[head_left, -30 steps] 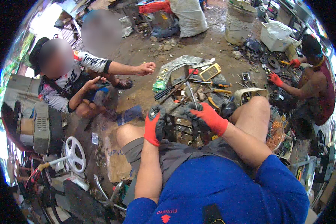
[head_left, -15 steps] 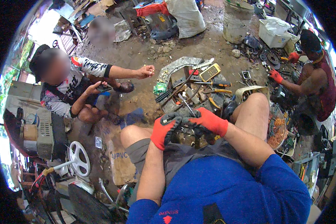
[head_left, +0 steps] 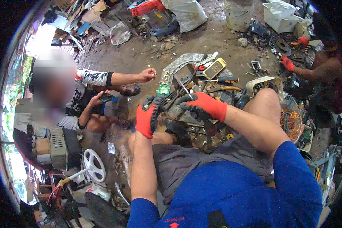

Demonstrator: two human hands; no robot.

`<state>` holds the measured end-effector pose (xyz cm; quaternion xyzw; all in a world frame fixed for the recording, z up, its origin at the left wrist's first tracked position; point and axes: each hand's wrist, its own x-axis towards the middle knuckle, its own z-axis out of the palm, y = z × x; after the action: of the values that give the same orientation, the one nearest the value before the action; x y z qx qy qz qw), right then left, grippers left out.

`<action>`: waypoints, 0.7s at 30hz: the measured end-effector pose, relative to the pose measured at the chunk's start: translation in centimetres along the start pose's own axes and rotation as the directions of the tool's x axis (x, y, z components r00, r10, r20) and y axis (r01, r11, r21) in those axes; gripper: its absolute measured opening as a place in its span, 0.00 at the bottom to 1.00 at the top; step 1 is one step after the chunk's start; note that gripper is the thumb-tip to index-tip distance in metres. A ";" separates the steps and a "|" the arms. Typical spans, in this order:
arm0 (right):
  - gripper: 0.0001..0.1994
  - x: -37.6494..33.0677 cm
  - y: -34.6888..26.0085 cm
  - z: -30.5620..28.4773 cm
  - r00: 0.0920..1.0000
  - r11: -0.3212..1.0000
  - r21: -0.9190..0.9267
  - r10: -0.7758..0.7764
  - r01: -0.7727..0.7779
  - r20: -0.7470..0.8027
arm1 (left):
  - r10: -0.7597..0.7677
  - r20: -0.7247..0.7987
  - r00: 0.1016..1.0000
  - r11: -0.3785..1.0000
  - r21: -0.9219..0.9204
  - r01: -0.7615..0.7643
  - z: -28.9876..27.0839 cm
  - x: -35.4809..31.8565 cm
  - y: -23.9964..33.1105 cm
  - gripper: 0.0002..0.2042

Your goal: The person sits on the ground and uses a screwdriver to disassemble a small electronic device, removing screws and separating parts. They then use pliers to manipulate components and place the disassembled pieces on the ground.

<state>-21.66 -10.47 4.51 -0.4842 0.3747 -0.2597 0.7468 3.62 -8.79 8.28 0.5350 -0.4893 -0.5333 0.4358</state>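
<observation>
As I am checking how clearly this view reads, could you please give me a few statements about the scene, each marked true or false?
1. The person works bare-handed. False: the left hand and the right hand both wear red-and-black gloves.
2. The right hand holds a slim metal tool. True.
3. The yellow-edged device is in the left hand. False: it lies beyond the hands, near an orange-and-black screwdriver.
4. A white spoked wheel is on the person's left. True.
5. The co-worker at the right wears red work gloves. True.

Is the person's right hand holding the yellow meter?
No, the yellow meter lies beyond the right hand, which holds a slim metal tool.
</observation>
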 end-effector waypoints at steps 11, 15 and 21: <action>0.22 -1.9 0.6 1.0 0.999 0.863 -0.504 0.028 -0.010 0.028 | -0.104 -0.086 0.991 0.923 0.363 0.128 -2.7 14.5 -2.8 0.07; 0.22 -2.6 -0.3 3.7 0.999 0.884 -0.465 -0.041 0.042 0.013 | -0.176 0.272 0.946 0.962 0.253 0.106 -10.9 23.8 -8.5 0.07; 0.20 -1.6 0.2 0.8 0.972 0.963 -0.235 0.082 -0.134 -0.219 | -0.536 0.420 0.733 0.843 0.320 0.433 -6.6 29.3 -7.5 0.03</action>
<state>-21.89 -8.78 5.01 -0.5226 0.5059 -0.2187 0.6504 9.20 -37.10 -3.00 0.5307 -0.4779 -0.6948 0.0848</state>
